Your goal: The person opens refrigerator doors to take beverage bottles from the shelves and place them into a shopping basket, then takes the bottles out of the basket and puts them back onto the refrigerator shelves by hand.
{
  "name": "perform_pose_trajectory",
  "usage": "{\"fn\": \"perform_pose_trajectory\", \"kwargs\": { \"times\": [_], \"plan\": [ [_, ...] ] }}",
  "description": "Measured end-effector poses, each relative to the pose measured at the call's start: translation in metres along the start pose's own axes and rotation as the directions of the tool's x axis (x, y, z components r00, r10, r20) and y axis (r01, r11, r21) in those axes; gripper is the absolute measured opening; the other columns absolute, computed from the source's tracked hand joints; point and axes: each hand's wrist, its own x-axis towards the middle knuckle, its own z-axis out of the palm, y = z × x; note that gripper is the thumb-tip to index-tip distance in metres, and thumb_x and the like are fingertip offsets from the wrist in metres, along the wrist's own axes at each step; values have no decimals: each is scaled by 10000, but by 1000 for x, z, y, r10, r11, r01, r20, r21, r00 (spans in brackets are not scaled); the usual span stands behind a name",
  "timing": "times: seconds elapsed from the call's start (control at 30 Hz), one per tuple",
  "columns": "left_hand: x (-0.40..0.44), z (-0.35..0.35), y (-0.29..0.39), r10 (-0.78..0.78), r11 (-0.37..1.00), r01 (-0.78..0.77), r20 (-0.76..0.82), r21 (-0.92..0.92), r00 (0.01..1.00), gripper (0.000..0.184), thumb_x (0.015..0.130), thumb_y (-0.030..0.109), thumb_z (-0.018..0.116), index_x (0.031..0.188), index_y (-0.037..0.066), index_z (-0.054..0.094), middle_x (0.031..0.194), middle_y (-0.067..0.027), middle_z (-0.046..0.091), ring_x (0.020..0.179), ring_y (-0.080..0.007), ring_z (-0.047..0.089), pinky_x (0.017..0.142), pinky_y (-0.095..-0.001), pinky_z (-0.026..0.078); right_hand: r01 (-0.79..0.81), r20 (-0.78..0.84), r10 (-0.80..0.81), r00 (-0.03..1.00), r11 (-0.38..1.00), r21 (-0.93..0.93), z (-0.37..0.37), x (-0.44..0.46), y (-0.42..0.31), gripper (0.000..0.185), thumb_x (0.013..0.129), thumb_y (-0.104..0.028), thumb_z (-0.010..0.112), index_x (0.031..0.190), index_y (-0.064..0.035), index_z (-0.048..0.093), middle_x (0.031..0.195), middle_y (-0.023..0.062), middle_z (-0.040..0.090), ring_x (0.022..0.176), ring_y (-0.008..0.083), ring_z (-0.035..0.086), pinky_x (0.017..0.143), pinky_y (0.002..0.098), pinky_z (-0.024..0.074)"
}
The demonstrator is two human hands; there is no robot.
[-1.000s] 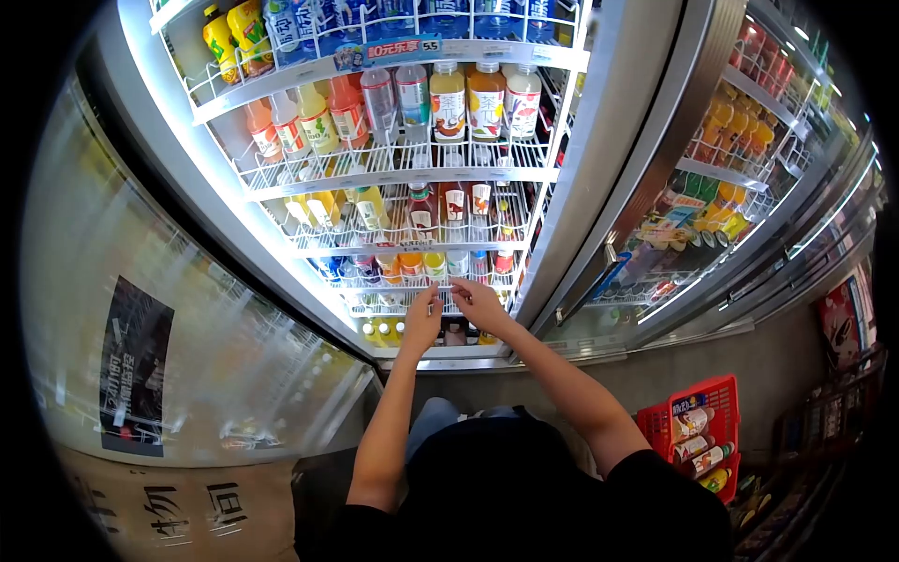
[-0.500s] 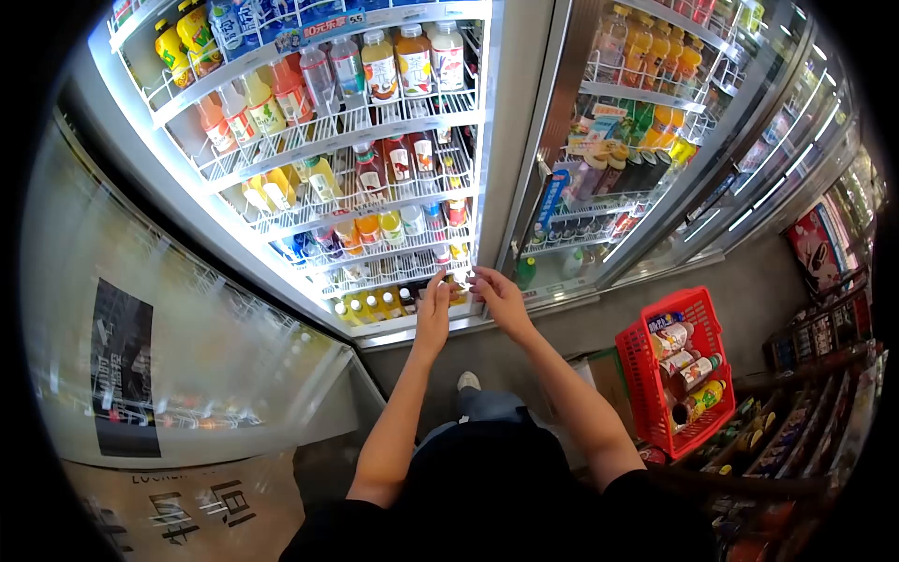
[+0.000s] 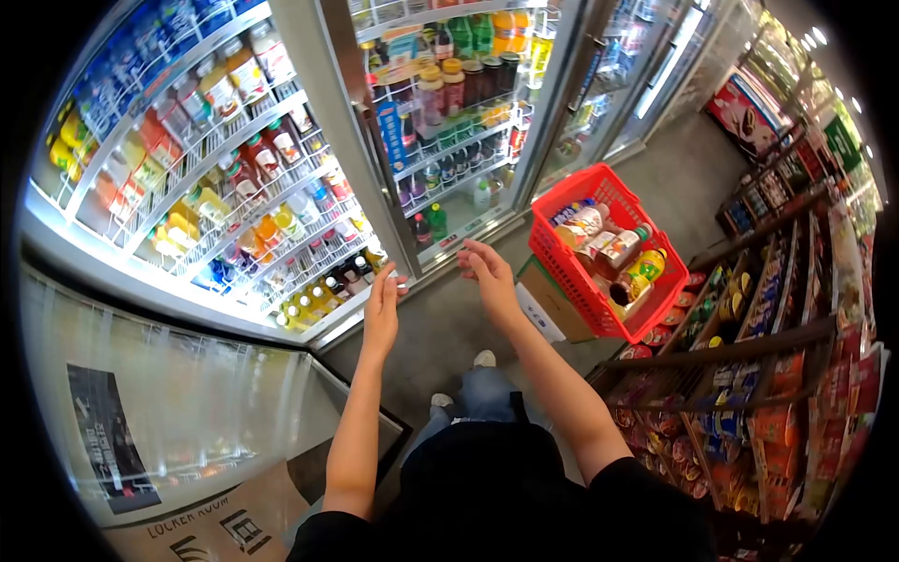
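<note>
My left hand (image 3: 382,307) is raised in front of the lit drinks fridge (image 3: 323,140), beside its lower shelves, with fingers stretched out and nothing in them. Farther right, my right hand (image 3: 489,276) hovers before the frame of the neighbouring closed fridge, its fingers apart and slightly bent, also holding nothing. To the right of that hand is a red shopping basket (image 3: 573,279). Several bottles lie in it, among them a yellow-labelled bottle (image 3: 641,275) and a white-labelled bottle (image 3: 622,248).
The open fridge door (image 3: 206,412) stands at my left. Below the basket a cardboard box (image 3: 552,298) is partly visible. Snack shelves (image 3: 749,375) line the right side. Grey floor (image 3: 670,159) runs along the closed fridges (image 3: 459,112).
My view has turned to the right, so the open fridge sits farther left and the basket looks larger and nearer. My hands have moved apart and away from the bottom fridge shelf.
</note>
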Motion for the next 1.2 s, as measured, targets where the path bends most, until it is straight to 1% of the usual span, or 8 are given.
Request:
{"fn": "perform_pose_trajectory", "kwargs": {
  "times": [0.2, 0.4, 0.6, 0.73, 0.8, 0.87, 0.97, 1.2],
  "plan": [
    [13, 73, 19, 40, 997, -32, 117, -68, 992, 407, 1054, 290, 469, 1363, 30, 520, 1122, -84, 643, 971, -121, 578, 909, -273, 462, 112, -61, -113, 992, 993, -32, -67, 7, -39, 356, 1027, -174, 503, 1349, -26, 540, 1186, 104, 643, 1045, 165, 617, 881, 305, 513],
    [43, 211, 33, 143, 989, -118, 339, -92, 930, 385, 1035, 262, 516, 1340, 30, 541, 1101, -73, 657, 945, -109, 592, 886, -257, 466, 200, -184, -229, 956, 966, -165, -176, 11, -78, 364, 1018, -132, 520, 1362, -11, 513, 1211, 117, 624, 1066, 157, 610, 904, 303, 509],
    [50, 326, 24, 195, 981, -174, 468, -88, 862, 396, 970, 197, 622, 1322, 26, 561, 1095, -99, 668, 916, -126, 630, 810, -273, 515, 211, -414, -234, 880, 972, -100, -284, 4, -114, 357, 1024, -170, 502, 1348, -23, 527, 1242, 112, 621, 1118, 170, 602, 947, 315, 494],
    [54, 373, 10, 97, 994, -113, 542, -4, 835, 432, 963, 175, 638, 1346, 5, 531, 1133, -79, 634, 977, -116, 606, 857, -257, 496, 169, -498, -191, 846, 982, -90, -331, -4, -119, 396, 1021, -201, 507, 1379, -31, 509, 1335, 149, 564, 1201, 215, 577, 985, 328, 486],
    [56, 388, 3, 140, 970, -222, 513, 102, 847, 430, 951, 175, 652, 1325, -7, 543, 1150, -105, 645, 976, -125, 612, 849, -265, 502, 135, -519, -149, 841, 989, -64, -344, -8, -120, 425, 1018, -207, 512, 1394, -12, 484, 1380, 168, 520, 1228, 238, 561, 1003, 339, 486],
    [60, 398, 0, 153, 948, -271, 504, 169, 850, 468, 921, 211, 687, 1307, -16, 553, 1154, -152, 657, 985, -173, 635, 849, -297, 514, 86, -570, -83, 818, 996, -20, -351, -8, -120, 466, 1013, -210, 522, 1436, -31, 446, 1337, 143, 557, 1156, 194, 586, 976, 319, 499],
    [67, 411, 2, 98, 935, -266, 551, 234, 829, 566, 885, 322, 692, 1289, -46, 545, 1161, -266, 639, 1090, -380, 624, 936, -424, 484, 90, -601, -50, 797, 995, 36, -356, -5, -118, 482, 1008, -220, 530, 1430, -3, 447, 1293, 133, 569, 1144, 185, 589, 944, 309, 530],
    [84, 445, -9, 82, 838, -404, 647, 367, 758, 704, 820, 426, 734, 1289, -60, 536, 1227, -273, 610, 1147, -384, 590, 973, -437, 467, 72, -643, -38, 765, 997, 26, -356, -8, -105, 516, 1005, -177, 527, 1435, 73, 388, 1304, 182, 566, 1166, 215, 593, 930, 315, 555]
  ]
}}
